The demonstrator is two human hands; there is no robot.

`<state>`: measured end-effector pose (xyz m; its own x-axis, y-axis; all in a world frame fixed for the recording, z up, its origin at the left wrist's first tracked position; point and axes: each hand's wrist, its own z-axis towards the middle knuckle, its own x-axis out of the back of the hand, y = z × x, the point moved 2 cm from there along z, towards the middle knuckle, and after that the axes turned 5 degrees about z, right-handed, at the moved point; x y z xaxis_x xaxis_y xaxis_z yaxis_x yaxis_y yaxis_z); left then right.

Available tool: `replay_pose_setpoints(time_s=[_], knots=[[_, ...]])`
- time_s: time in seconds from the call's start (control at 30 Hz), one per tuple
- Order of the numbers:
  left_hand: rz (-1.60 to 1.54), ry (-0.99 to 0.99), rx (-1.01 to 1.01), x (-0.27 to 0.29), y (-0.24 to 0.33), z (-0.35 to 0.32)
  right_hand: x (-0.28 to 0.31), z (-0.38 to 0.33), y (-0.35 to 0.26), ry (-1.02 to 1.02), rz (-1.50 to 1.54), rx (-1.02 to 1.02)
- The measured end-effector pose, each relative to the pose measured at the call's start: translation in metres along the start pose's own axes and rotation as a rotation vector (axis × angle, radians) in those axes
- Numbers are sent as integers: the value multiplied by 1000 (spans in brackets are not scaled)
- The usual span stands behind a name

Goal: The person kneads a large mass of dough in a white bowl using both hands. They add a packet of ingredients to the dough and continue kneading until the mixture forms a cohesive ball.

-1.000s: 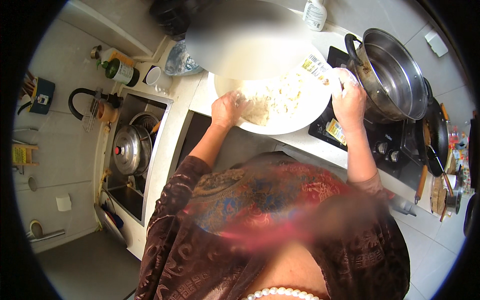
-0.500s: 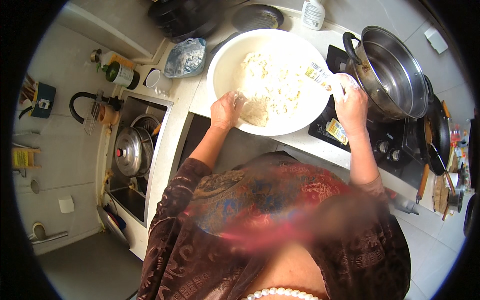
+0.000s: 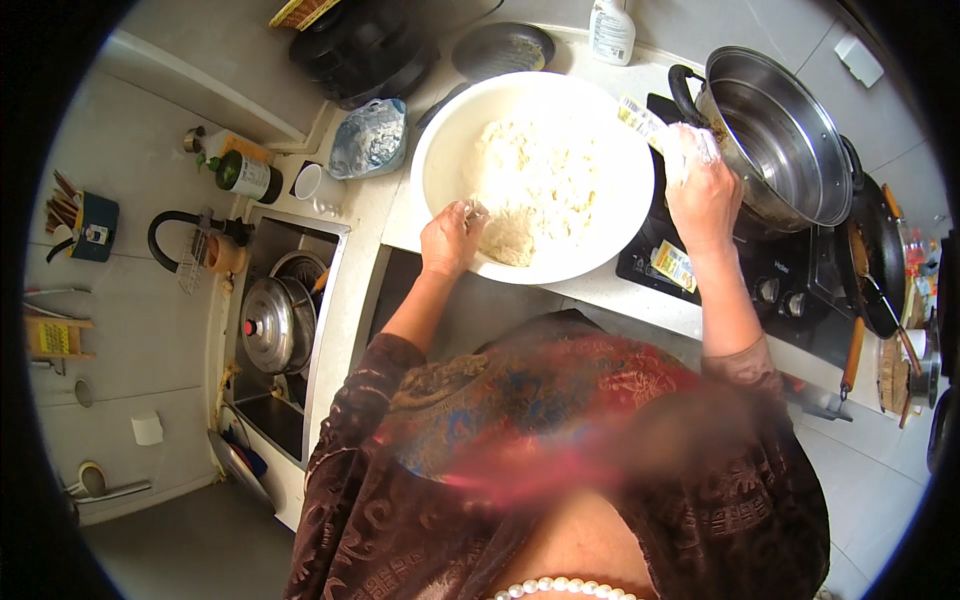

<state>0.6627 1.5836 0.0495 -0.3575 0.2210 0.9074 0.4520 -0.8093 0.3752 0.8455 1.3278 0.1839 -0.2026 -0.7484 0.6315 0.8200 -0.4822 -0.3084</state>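
Observation:
A large white bowl (image 3: 438, 165) sits on the counter in front of me, holding a shaggy mass of pale dough (image 3: 530, 185). My left hand (image 3: 452, 238) rests on the bowl's near left rim, fingers dusted with flour and touching the dough's edge. My right hand (image 3: 700, 185) grips the bowl's right rim, its fingers closed over it beside a small yellow-and-white packet (image 3: 640, 120). Both forearms come up from my patterned dark-red sleeves.
A steel pot (image 3: 775, 135) stands on the black stove (image 3: 740, 285) at right, a dark pan (image 3: 875, 265) beyond it. A plastic bag of flour (image 3: 368, 138), a dark plate (image 3: 502, 48) and a white bottle (image 3: 612, 28) lie behind the bowl. The sink (image 3: 275, 320) with a pot lid is at left.
The blur over the bowl has gone and the bowl's contents show plainly. My hands have stayed on the bowl's left and right rims, hardly shifting.

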Motion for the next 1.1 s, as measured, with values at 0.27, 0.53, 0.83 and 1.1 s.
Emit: replay_pose_setpoints(time_s=[0.27, 0.53, 0.83, 1.1], knots=[[-49, 0, 5, -1, -3, 0, -32, 34, 3, -22, -135, -5], [-4, 29, -7, -3, -5, 1, -56, 49, 2, -79, -91, -123], [11, -39, 3, 8, 4, 0, -50, 24, 1, -124, -4, -167], [44, -52, 14, 8, 7, 0, -36, -1, 5, -361, -12, -247]])
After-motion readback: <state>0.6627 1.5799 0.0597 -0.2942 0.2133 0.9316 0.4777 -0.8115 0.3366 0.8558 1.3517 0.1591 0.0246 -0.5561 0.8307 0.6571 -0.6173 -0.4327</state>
